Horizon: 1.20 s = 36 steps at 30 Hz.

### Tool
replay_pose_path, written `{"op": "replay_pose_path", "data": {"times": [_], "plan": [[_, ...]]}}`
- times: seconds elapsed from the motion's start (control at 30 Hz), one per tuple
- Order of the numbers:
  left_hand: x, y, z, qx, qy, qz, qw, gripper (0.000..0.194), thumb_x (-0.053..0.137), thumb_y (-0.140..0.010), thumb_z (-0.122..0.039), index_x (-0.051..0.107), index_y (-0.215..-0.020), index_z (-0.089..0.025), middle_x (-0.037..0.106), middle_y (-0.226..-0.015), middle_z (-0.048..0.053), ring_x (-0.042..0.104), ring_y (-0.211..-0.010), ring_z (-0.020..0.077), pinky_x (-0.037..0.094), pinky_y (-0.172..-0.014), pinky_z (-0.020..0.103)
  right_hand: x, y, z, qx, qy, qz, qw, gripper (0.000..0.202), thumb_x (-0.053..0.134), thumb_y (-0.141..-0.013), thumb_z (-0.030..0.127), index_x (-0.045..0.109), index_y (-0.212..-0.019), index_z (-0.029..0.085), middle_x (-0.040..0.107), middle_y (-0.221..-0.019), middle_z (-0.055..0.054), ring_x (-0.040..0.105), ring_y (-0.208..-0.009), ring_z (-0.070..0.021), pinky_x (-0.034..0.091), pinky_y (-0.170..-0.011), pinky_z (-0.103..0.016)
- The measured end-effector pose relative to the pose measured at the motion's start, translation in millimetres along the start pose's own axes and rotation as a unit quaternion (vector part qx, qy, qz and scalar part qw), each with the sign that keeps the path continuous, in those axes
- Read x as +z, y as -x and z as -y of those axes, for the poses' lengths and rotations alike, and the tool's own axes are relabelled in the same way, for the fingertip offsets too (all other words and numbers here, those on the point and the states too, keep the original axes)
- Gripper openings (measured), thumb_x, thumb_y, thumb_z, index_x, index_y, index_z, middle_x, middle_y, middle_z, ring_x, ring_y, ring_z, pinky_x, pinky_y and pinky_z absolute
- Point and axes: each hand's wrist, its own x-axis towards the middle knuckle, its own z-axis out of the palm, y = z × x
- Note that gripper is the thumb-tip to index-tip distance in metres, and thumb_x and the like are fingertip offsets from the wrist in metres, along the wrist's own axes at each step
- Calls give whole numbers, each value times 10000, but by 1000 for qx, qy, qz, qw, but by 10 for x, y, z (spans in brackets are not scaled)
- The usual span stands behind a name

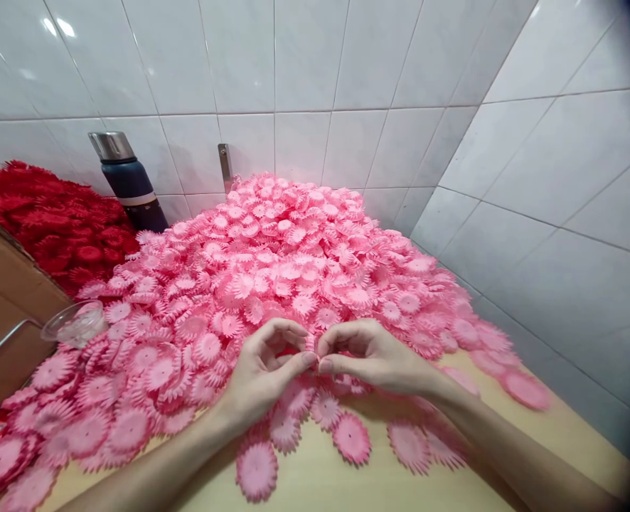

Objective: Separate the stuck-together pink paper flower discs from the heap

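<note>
A big heap of pink paper flower pieces (288, 263) covers the light wooden table (347, 483) against the tiled wall. My left hand (264, 373) and my right hand (371, 355) meet fingertip to fingertip at the heap's near edge. Between the pinched fingers sits a small pink flower piece (311, 348), mostly hidden by the fingers. Loose pink flowers (351, 437) lie flat on the table just below my hands.
A heap of red flower pieces (53, 224) lies at the back left. A dark bottle with a metal cap (126, 181) stands against the wall. A clear plastic cup (75, 323) and a brown cardboard box (0, 313) are at the left. Tiled walls close the back and right.
</note>
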Motion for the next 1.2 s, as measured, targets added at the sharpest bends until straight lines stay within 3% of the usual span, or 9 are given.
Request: {"op": "replay_pose_path", "data": {"times": [0.5, 0.87, 1.07, 1.2], "plan": [[-17, 8, 6, -11, 7, 13, 1000, 163, 731, -791, -164, 630, -917, -190, 623, -897, -2, 598, -846, 102, 507, -766, 217, -9, 18, -5, -2, 19, 5, 1000, 112, 736, -787, 241, 700, -790, 135, 651, -679, -9, 554, -593, -85, 446, -549, -204], [-14, -13, -21, 10, -10, 10, 1000, 108, 699, -816, -184, 605, -868, -169, 598, -861, 8, 578, -825, 123, 492, -770, 251, -81, 57, 16, -15, 30, 3, 999, 144, 666, -862, 286, 673, -827, 147, 638, -734, -10, 558, -624, -88, 457, -574, -211], [-29, -28, -59, 11, 1, -36, 999, 172, 704, -807, -223, 542, -816, -167, 544, -815, -4, 534, -761, 111, 467, -727, 244, -229, 73, 53, -55, -15, -47, 997, 161, 676, -860, 299, 648, -791, 157, 600, -700, -5, 531, -606, -89, 441, -544, -209], [-3, -5, -96, 7, 18, -25, 999, 194, 700, -813, -256, 523, -812, -175, 550, -829, 2, 523, -759, 112, 460, -715, 241, -273, 76, 14, -55, -77, -20, 995, 163, 683, -854, 288, 637, -778, 151, 562, -657, 4, 492, -554, -79, 418, -505, -206]]}}
